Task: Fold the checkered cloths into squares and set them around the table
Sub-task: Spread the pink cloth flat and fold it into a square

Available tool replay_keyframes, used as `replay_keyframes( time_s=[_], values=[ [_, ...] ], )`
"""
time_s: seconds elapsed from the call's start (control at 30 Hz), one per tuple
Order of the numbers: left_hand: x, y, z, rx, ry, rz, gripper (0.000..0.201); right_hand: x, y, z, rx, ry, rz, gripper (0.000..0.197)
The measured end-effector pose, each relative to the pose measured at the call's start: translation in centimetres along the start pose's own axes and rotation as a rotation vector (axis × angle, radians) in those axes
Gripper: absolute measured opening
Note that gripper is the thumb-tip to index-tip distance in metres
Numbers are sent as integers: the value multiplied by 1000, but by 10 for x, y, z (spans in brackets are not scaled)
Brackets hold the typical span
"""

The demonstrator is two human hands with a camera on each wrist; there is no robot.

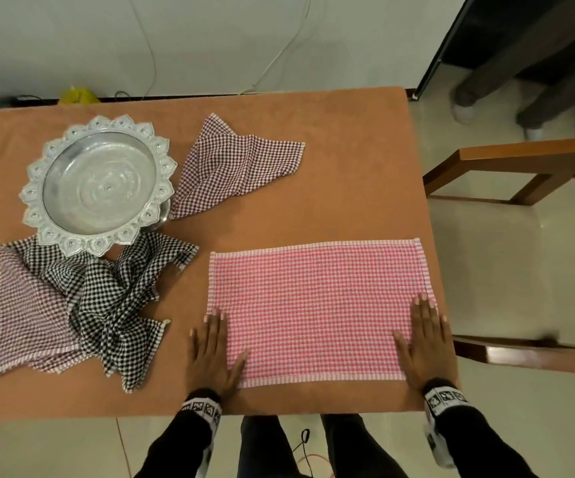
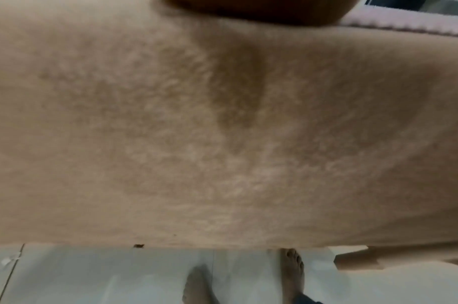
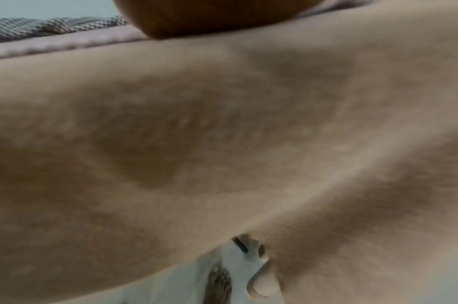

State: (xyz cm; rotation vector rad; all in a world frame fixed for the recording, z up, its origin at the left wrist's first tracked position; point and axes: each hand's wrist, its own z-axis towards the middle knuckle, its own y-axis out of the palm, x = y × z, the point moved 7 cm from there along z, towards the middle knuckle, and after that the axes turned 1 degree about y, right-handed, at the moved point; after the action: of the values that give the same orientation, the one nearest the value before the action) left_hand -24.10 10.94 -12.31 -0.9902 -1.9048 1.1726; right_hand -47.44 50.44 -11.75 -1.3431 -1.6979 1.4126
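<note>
- Left hand [image 1: 214,353] and right hand [image 1: 424,343] are bare, without gloves or rings.
- Long black sleeves [image 1: 179,443] cover both forearms.
- Each wrist carries a black band [image 1: 200,407] printed with square black-and-white coded markers.
- A white housing hangs off the right wrist band.
- Dark trousers [image 1: 261,446] cover the legs.
- The feet [image 2: 291,273] are bare.

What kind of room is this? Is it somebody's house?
Probably a dining room in a home. There's a table with a brown cover, a wooden chair pulled up beside it, a shiny tiled floor, and a fancy silver tray among checkered cloths.
</note>
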Motion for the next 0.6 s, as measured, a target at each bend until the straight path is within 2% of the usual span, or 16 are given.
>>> replay_keyframes(
  time_s=[0.2, 0.4, 0.5, 0.6],
  values=[
    [0, -2, 0, 39, 17, 24, 94, 6, 0, -1, 21, -18, 0, 83],
    [6, -2, 2, -7, -29, 19, 91, 12, 2, 2, 19, -20, 47, 81],
    [17, -21, 8, 27, -120, -52, 80, 12, -8, 7, 26, 21, 157, 77],
    [30, -66, 30, 155, -148, -172, 59, 4, -36, 23, 114, 55, 181, 69]
  ],
)
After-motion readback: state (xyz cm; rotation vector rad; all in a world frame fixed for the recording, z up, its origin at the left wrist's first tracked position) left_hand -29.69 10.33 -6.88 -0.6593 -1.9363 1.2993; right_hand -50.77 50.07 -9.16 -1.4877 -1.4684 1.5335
